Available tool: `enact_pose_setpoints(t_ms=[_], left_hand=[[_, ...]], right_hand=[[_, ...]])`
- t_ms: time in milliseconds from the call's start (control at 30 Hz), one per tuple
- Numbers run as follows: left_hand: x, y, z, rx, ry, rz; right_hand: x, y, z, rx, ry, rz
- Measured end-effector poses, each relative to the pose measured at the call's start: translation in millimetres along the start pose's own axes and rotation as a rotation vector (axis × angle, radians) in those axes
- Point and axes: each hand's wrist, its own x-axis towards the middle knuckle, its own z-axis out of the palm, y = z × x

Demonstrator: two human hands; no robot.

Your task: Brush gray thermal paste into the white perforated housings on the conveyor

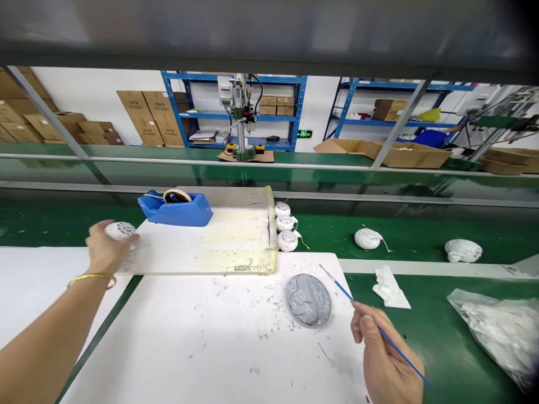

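Observation:
My left hand (107,247), with a gold bangle at the wrist, is closed around a round white part with a vented face (120,230), beside the left end of the pale board (168,252). My right hand (385,348) grips a thin blue brush (396,349); its tip points up and left, above the white paper near a round dish of grey paste (309,300). Three similar white parts (288,240) stand in a row against the board's right edge. Another white part (368,238) lies farther right, and one more (463,250) beyond it.
A blue tape dispenser (177,209) sits on the board. Crumpled white tissue (390,288) and a clear plastic bag (501,331) lie at the right. A metal rail (269,166) crosses behind the green bench, and a grey panel (269,33) hangs overhead.

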Motion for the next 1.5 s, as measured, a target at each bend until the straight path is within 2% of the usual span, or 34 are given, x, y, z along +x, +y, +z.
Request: enact_pose_setpoints(t_ms=[100, 200, 267, 367, 433, 500, 567, 633, 767, 900, 1067, 1167, 1267, 1333, 1433, 1500], left_hand=[[24.2, -6.0, -4.5, 0.112, 0.114, 0.135], [17.8, 12.7, 19.5, 0.178, 0.097, 0.366], [-4.6, 36.1, 50.2, 0.2, -0.021, 0.562], [-56.7, 76.7, 107.1, 0.202, -0.343, 0.752], [-91.9, 100.4, 144.7, 0.208, -0.645, 0.844], [-118.2, 117.3, 178.1, 0.249, -0.867, 0.912], [-132.4, 126.3, 205.6, 0.293, -0.95, 0.931], [-136.5, 129.4, 226.5, 0.316, -0.95, 0.924], [-132.2, 129.4, 248.6, 0.302, -0.937, 0.893], [-127.9, 132.1, 248.8, 0.205, -0.948, 0.81], [-120.1, 137.8, 227.0, -0.047, -0.97, 0.598], [-117.2, 137.4, 202.0, -0.256, -1.03, 0.45], [-121.7, 129.8, 169.0, -0.667, -1.144, 0.132], [-129.3, 121.1, 145.5, -0.826, -1.189, -0.079], [-145.1, 106.8, 114.6, -0.701, -1.184, -0.191], [-156.4, 98.7, 100.2, -0.607, -1.152, -0.229]], right_hand=[[5.1, 8.8, -8.5, -0.007, -0.064, -0.024], [9.4, 12.3, -9.1, -0.002, -0.026, 0.066], [11.7, 14.1, -7.9, -0.034, 0.011, 0.118], [13.9, 15.3, -5.7, -0.089, 0.042, 0.155], [14.5, 13.9, -3.8, -0.101, 0.052, 0.176], [14.5, 11.2, -1.1, -0.116, 0.061, 0.199], [14.7, 9.0, 1.7, -0.132, 0.079, 0.205], [15.6, 9.1, 3.7, -0.144, 0.087, 0.197], [18.7, 15.6, 3.6, -0.167, 0.046, 0.165], [20.5, 22.8, 2.1, -0.165, -0.015, 0.181], [23.8, 29.9, 2.4, -0.033, 0.014, 0.31], [26.9, 34.7, 2.2, 0.088, 0.052, 0.384], [29.3, 37.5, 1.9, 0.265, 0.107, 0.461], [30.4, 37.6, 2.1, 0.382, 0.131, 0.518], [31.4, 35.9, 2.8, 0.465, 0.143, 0.559], [31.5, 34.8, 3.8, 0.477, 0.142, 0.559]])
